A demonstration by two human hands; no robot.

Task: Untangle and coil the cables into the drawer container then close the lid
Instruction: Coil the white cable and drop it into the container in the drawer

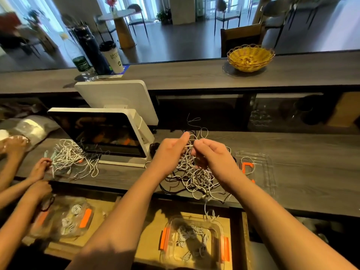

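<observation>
A tangle of white and black cables (194,178) lies on the dark wooden counter in front of me. My left hand (171,151) and my right hand (210,154) are raised just above it, close together, each pinching strands of the same tangle. Below the counter edge, in the open wooden drawer, sits a clear container (194,240) with orange latches, holding some coiled white cables. One white strand hangs from the counter down over it. Its clear lid (259,168) with orange clips lies on the counter, right of the tangle.
A white point-of-sale screen (101,131) stands left of my hands. Farther left, another person's hands (39,170) work on a second cable pile (72,156) above a second container (66,219). A yellow wicker basket (250,57), a cup and bottles stand on the upper shelf.
</observation>
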